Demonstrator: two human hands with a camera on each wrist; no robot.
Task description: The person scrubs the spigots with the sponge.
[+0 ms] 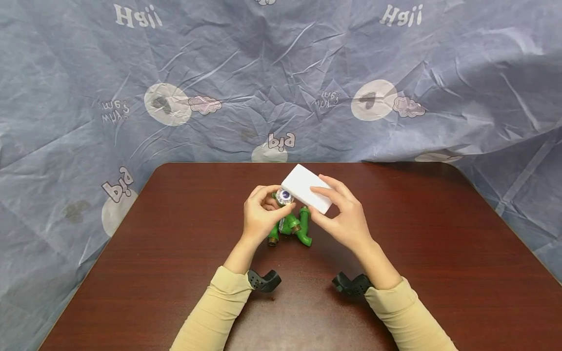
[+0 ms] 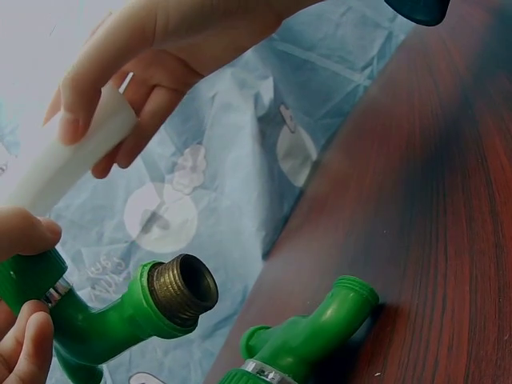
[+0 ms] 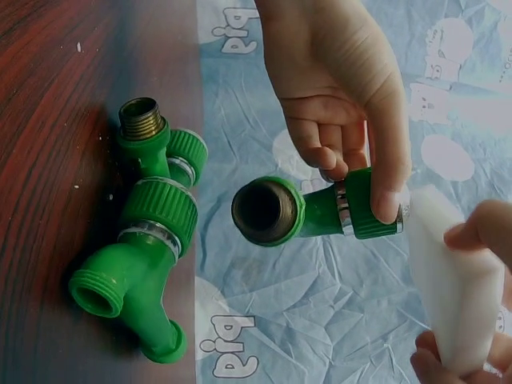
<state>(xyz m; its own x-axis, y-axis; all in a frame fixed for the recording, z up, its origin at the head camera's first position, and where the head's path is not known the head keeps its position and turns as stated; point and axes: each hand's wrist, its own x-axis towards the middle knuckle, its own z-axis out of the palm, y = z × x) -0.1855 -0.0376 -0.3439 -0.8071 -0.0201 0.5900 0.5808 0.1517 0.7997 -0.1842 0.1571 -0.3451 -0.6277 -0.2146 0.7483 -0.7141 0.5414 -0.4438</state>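
Holding a white block (image 1: pixel 303 184) up to a green tap (image 3: pixel 320 212) above the table (image 1: pixel 421 243).

The left hand (image 1: pixel 258 214) grips the tap by its ribbed collar; the right hand (image 1: pixel 347 214) pinches the block, one end right at the tap's silvery cap (image 1: pixel 285 196). Both are held about midway between the surface's left and right edges, short of the far edge. Beneath them, more green tap pieces (image 3: pixel 160 212) lie on the surface; printed cloth (image 1: pixel 263 73) hangs beyond the far edge.
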